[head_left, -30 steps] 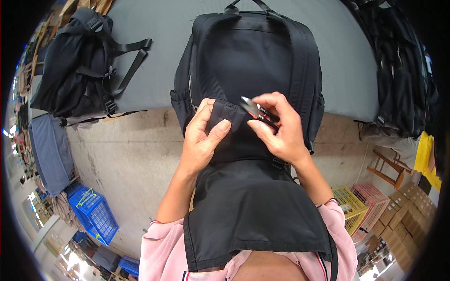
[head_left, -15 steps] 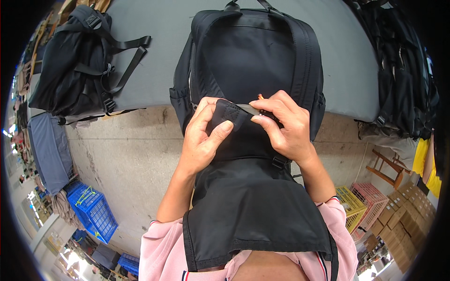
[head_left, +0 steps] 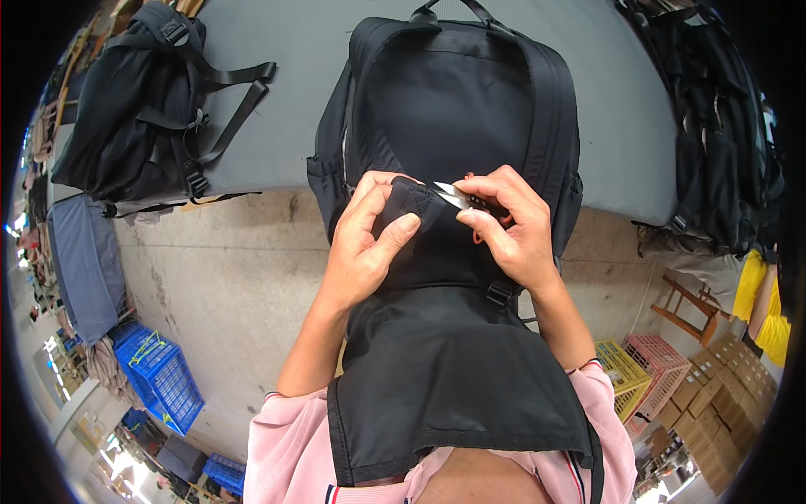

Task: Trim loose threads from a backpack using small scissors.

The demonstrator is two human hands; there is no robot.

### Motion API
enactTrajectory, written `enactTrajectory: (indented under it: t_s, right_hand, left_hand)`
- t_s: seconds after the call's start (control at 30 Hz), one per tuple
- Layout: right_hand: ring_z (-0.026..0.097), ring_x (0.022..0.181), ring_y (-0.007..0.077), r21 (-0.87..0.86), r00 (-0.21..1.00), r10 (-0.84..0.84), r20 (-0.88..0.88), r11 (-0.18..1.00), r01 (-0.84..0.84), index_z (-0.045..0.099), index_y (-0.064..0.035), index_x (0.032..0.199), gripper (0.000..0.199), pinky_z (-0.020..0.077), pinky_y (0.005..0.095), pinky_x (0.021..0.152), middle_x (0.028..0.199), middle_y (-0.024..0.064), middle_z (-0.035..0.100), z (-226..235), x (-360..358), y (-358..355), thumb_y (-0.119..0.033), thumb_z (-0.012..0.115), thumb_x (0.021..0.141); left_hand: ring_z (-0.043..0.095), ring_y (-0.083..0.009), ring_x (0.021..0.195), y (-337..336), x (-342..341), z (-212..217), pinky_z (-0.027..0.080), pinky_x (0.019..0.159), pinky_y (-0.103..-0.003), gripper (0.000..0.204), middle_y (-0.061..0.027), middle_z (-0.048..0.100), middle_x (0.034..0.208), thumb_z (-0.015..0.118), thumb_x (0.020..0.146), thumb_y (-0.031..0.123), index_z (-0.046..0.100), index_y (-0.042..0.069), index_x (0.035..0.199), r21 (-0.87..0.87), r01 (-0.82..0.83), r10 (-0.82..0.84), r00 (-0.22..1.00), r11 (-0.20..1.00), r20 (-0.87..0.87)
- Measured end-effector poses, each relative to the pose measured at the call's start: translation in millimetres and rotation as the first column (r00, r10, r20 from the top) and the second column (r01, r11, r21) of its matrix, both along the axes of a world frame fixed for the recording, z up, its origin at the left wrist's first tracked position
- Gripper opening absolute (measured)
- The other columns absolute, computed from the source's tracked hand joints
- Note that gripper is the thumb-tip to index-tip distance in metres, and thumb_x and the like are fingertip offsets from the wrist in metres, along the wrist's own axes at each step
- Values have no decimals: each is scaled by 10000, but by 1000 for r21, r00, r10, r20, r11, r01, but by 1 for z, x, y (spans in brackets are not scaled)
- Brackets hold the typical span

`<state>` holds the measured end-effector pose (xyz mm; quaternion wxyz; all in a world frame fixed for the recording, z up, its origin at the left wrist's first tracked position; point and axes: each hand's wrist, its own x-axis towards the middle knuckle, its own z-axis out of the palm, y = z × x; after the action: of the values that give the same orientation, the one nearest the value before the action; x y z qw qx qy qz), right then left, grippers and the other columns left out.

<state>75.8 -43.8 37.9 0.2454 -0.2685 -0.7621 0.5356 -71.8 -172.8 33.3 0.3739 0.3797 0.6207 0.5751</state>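
Note:
A black backpack (head_left: 466, 109) lies across the table edge in front of me, its shoulder straps facing up. My left hand (head_left: 363, 239) is closed on a black strap end (head_left: 411, 203) with stitching on it, pinched between thumb and fingers. In my right hand (head_left: 522, 223) is a pair of thread snips (head_left: 453, 196), with reddish parts showing around the fingers. Their bright blades are parted and point at the edge of the strap end. Whether a thread lies between the blades is too small to tell.
Another black backpack (head_left: 126, 113) rests on the grey table (head_left: 625, 109) at left; several black bags (head_left: 722, 139) are at right. On the floor stand a blue crate (head_left: 159, 378), a yellow crate (head_left: 620, 382), a pink crate (head_left: 659, 374), a wooden stool (head_left: 690, 309) and cardboard boxes (head_left: 714, 395).
The snips have turned in my right hand, and their two blades now show apart. My left hand keeps its hold on the strap end. Someone's arm now shows by the yellow cloth at right.

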Motion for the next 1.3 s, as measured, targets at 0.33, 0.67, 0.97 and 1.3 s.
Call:
enactTrajectory:
  t_s: [0.33,0.67,0.97,1.3]
  right_hand:
    - [544,636,139,213,991,88,-100,975,-65,646,-12,942,226,427,251,549,760,67,566,1,-6,-2,-9,700,723]
    - [507,537,202,260,991,127,-48,959,-110,635,-81,1011,353,461,291,552,723,76,553,-11,-31,-24,45,674,684]
    - [603,620,277,377,983,87,163,915,-144,591,-56,844,165,470,345,540,744,81,604,-57,-51,-24,-5,621,690]
    - [548,536,156,251,989,53,135,964,-86,601,-22,838,94,437,266,531,643,75,572,-55,-62,-23,-21,636,750]
  left_hand:
    - [524,-227,992,6,-1,4,406,874,-306,252,-112,531,1061,619,827,110,575,-40,1025,-1,-29,29,999,1000,-30]
    - [519,-281,1061,111,-71,-37,426,900,-354,395,-128,555,1148,688,797,339,651,-23,952,-48,209,-185,708,977,-681]
    - [594,-187,952,30,-98,-27,466,812,-291,198,-82,620,1086,553,918,172,697,37,910,292,-212,334,812,933,-478]
    - [520,-131,787,-99,16,-113,437,709,-264,406,-65,568,877,586,903,342,536,-40,1030,-361,-444,479,878,820,9]
